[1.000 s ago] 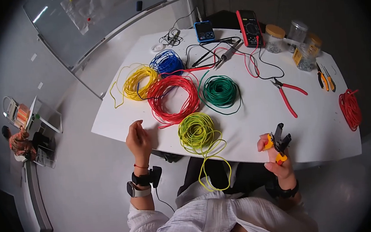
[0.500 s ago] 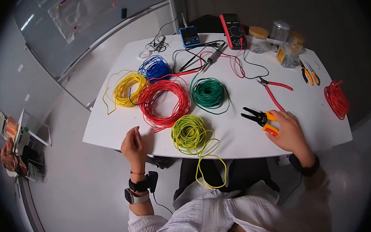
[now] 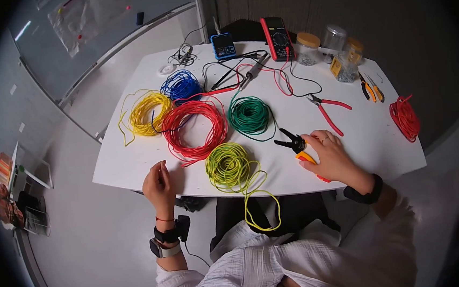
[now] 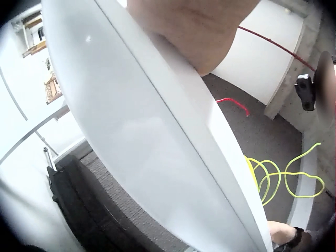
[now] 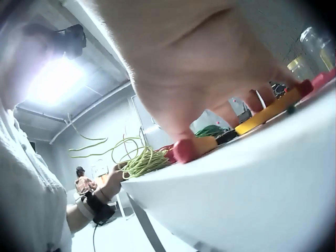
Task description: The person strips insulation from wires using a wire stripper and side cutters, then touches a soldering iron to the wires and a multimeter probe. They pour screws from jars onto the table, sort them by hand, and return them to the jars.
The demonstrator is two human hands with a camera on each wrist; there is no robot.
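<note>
In the head view my right hand [image 3: 330,158] holds a wire stripper [image 3: 297,143] with black jaws and yellow-red handles low over the white table [image 3: 372,145]. Its spread jaws point left, towards the yellow-green coil [image 3: 228,168]. The right wrist view shows the thumb on one handle and fingers over the other yellow handle [image 5: 268,112]. My left hand [image 3: 158,188] hangs at the front left edge with loosely curled fingers, holding nothing, just below the large red coil [image 3: 196,130]. In the left wrist view only part of this hand [image 4: 194,26] shows.
Yellow [image 3: 149,113], blue [image 3: 181,86] and green [image 3: 250,115] coils lie farther back. Red-handled cutters [image 3: 328,115], a soldering iron [image 3: 253,71], a multimeter [image 3: 278,38], jars [image 3: 308,49], pliers [image 3: 368,87] and a small red bundle [image 3: 404,119] are around the right and back.
My right hand has brought the wire stripper over the table and left towards the coils, turning it so its jaws point left. The head view has shifted; my left hand stays near the front left edge.
</note>
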